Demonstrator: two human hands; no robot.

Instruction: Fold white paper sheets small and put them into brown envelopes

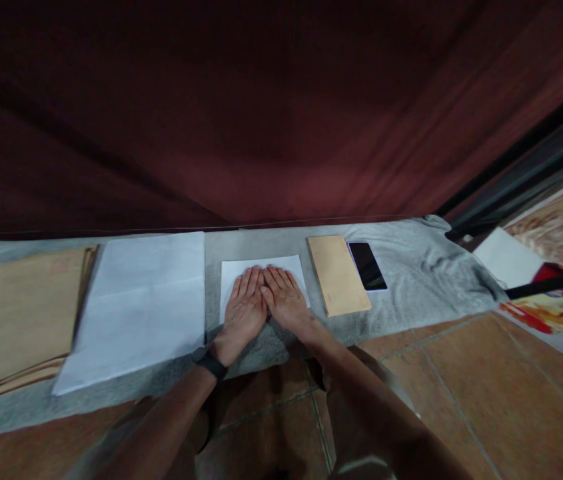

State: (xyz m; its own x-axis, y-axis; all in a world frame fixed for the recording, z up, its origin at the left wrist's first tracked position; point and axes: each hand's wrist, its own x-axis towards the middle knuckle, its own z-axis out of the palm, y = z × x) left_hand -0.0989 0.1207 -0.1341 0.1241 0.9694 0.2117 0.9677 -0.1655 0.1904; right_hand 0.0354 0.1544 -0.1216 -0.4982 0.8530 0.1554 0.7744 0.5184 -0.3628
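Covering much of a small, smooth white paper (pixel 228 275), the left hand (pixel 245 308) and right hand (pixel 286 297) lie flat and open, palms down, fingers extended, side by side and touching near the thumbs; neither grips anything. The paper sits mid-length on a long, wrinkled grey cloth-covered surface (pixel 411 283). Leftward are a large, creased white sheet (pixel 146 300) and matte brown envelopes (pixel 26 300), stacked; rightward, a narrow tan envelope (pixel 338 275) beside a glossy dark phone (pixel 368 266).
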